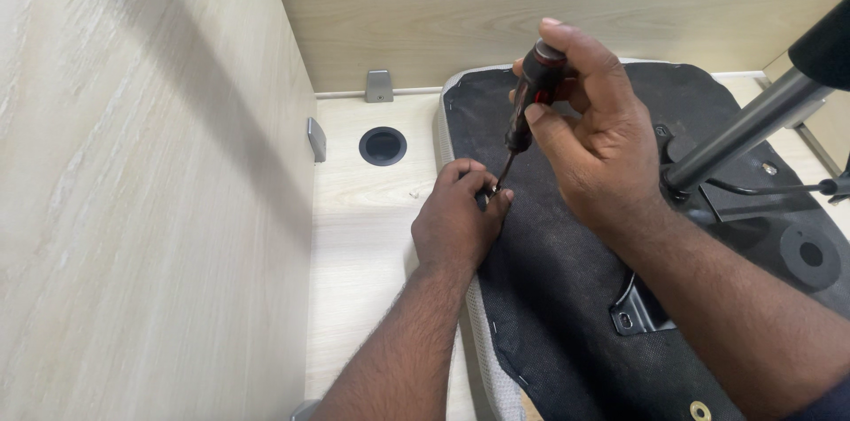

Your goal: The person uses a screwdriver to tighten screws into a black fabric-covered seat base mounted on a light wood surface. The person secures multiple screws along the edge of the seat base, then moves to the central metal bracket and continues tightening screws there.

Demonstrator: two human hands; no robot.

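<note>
Nearest to the camera, the left hand (456,224) rests at the left edge of an upturned chair seat (567,297), which lies with its black cloth underside up on the pale wooden worktop (363,235). The fingers (482,180) of this hand are pinched together around a small dark part – probably a screw or a fitting, but it is too small and too much covered to tell. The hand lies half on the worktop and half on the seat edge.

Just above and a little to the right is the screwdriver (531,93), with a black and red handle. Its long axis is tilted: the handle is up and to the right, and the thin shaft runs down and to the left, so that the tip meets the point between the left fingers. The tip and those fingers are touching or almost touching – I cannot say which.

The right hand (593,138) is closed around the handle, the thumb on the side and one finger over the top end. So the right hand holds the tool from above, and the left hand is the nearer one to the small part.

Further right, a metal chair column (753,133) rises at a slant from the seat's plate. Beyond, the worktop has a round cable hole (382,146) and two grey brackets (379,85) at the wooden walls.
</note>
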